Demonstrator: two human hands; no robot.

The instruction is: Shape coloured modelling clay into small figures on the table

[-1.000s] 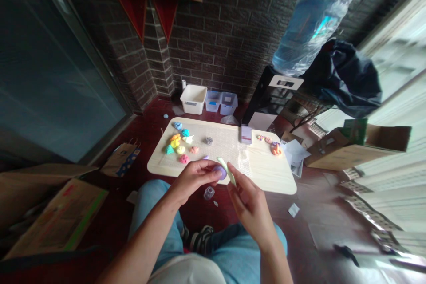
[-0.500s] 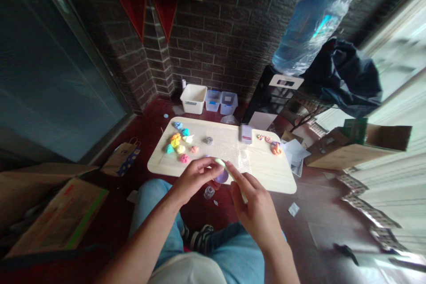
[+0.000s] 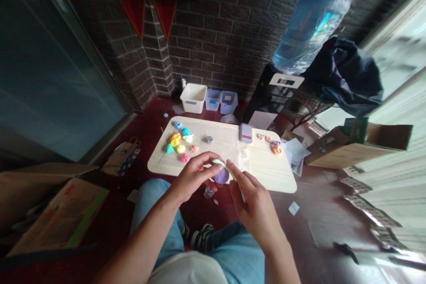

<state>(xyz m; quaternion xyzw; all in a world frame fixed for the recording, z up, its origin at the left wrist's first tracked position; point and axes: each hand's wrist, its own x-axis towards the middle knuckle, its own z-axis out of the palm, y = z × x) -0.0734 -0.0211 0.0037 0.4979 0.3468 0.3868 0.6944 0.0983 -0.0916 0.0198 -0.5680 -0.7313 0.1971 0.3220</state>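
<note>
My left hand [image 3: 199, 173] is closed on a rounded purple lump of modelling clay [image 3: 221, 176], held above the near edge of the table. My right hand [image 3: 251, 193] grips a slim pale green stick [image 3: 229, 167] that looks like a clay modelling tool, with the index finger stretched along it. The stick's far end lies over the top of the purple clay, close to my left thumb. Part of the clay is hidden by my left fingers. On the table [image 3: 273, 176] beyond are a pink clay lump [image 3: 184, 158], a peach one [image 3: 194, 148] and a grey one [image 3: 209, 140].
More coloured clay, including a yellow lump [image 3: 175, 142], lies at the table's left on bubble wrap [image 3: 222, 135]. Shaped clay pieces [image 3: 276, 147] sit at the right, near a pale box [image 3: 246, 133]. Bins [image 3: 193, 100] and a water dispenser [image 3: 273, 97] stand behind.
The purple clay shows a little more of its face now, and the pale green stick has shifted slightly left over its top. Both hands keep their grip.
</note>
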